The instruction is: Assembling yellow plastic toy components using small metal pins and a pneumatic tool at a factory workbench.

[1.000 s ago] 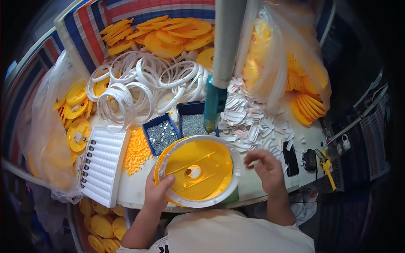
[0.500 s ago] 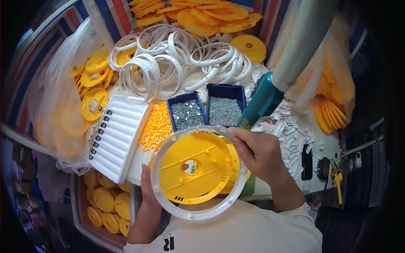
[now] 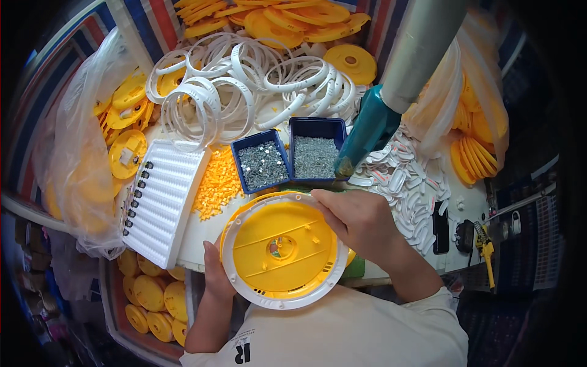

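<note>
At the left we are seeing a cloudy plastic bag wrapping yellow plates, seemingly to stop them sliding away. A ridged white tray is lying aslant beside a heap of orange bits, probably for easy reach. The left hand is bracing the left edge of a yellow disc, thumb pointing up, likely supporting it from below. A white ring is sitting over the disc, just in front of the shirt. Two blue tubs are standing beyond, presumably keeping small grey bits from scattering. The right hand is pinching the ring's upper right edge, apparently steadying it.

The disc and ring are hiding the left fingers, leaving us unable to tell whether they are gripping. The grey bits are looking too small to identify. A pole is running out of view overhead, its teal sleeve partly covering some white pieces.
</note>
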Action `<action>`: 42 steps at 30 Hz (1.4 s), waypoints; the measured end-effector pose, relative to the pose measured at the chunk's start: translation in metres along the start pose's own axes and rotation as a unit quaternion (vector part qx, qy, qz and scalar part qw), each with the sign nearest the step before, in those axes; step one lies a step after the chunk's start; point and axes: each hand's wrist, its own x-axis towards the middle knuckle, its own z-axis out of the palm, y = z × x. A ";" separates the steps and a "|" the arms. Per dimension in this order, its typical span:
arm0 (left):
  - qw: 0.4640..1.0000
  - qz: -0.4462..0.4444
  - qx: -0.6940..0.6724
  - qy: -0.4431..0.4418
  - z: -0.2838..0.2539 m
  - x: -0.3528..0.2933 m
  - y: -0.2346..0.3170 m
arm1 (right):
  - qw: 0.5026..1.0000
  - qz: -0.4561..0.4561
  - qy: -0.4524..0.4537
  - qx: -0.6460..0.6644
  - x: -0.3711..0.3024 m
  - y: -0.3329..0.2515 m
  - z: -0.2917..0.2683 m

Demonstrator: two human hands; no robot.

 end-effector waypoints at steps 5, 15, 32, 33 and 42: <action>0.997 0.048 0.062 -0.002 0.001 -0.004 -0.001 | 1.000 -0.006 0.019 -0.007 0.009 -0.001 0.020; 0.927 0.086 0.363 0.048 -0.024 -0.031 0.063 | 0.910 0.080 -0.054 0.403 -0.011 0.037 0.076; 0.867 0.157 0.431 0.197 -0.038 -0.014 0.021 | 0.867 0.206 -0.045 0.451 -0.022 0.045 0.103; 0.873 0.137 0.439 0.166 -0.033 -0.014 0.020 | 0.867 0.236 0.090 0.430 -0.027 0.049 0.103; 0.989 0.061 0.087 0.105 0.024 0.014 -0.019 | 0.601 0.360 0.081 0.709 -0.062 0.017 0.077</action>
